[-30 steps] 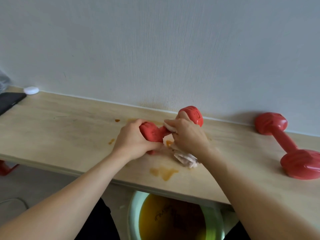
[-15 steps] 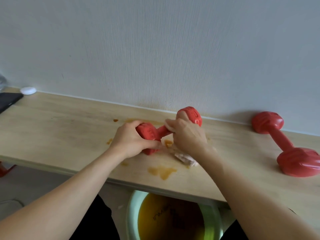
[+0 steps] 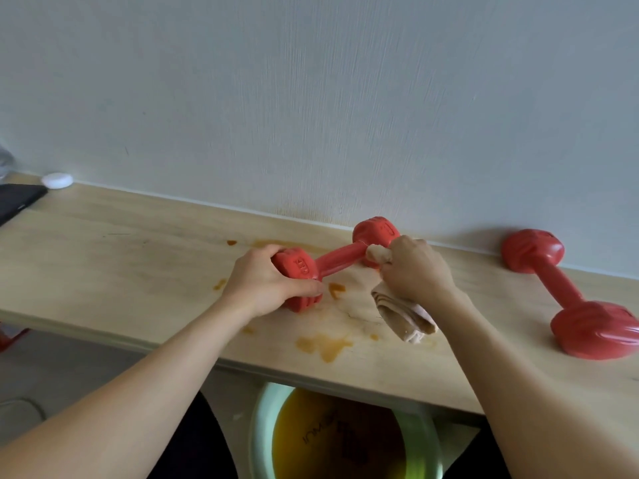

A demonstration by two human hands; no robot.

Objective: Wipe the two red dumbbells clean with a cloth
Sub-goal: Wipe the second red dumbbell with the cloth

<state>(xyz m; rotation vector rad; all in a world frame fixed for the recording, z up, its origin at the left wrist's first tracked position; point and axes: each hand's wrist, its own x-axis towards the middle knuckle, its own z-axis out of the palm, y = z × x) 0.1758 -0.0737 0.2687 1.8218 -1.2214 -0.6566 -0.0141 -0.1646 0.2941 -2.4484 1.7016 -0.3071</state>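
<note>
A red dumbbell [image 3: 340,256] lies at a slant on the wooden tabletop [image 3: 138,257] near the wall. My left hand [image 3: 264,281] grips its near head. My right hand [image 3: 416,269] holds a beige cloth [image 3: 403,314] and presses one end of it against the far head where the bar meets it. The rest of the cloth hangs down to the table. A second red dumbbell [image 3: 567,295] lies untouched on the table at the right.
Orange stains [image 3: 323,344] mark the wood in front of the dumbbell. A pale green basin of orange liquid [image 3: 345,440] stands below the table edge. A white puck [image 3: 57,180] and a dark flat device [image 3: 17,202] lie far left.
My right hand has slid with the cloth along the bar from the middle to the far head, so the bar now shows. My left hand keeps its grip.
</note>
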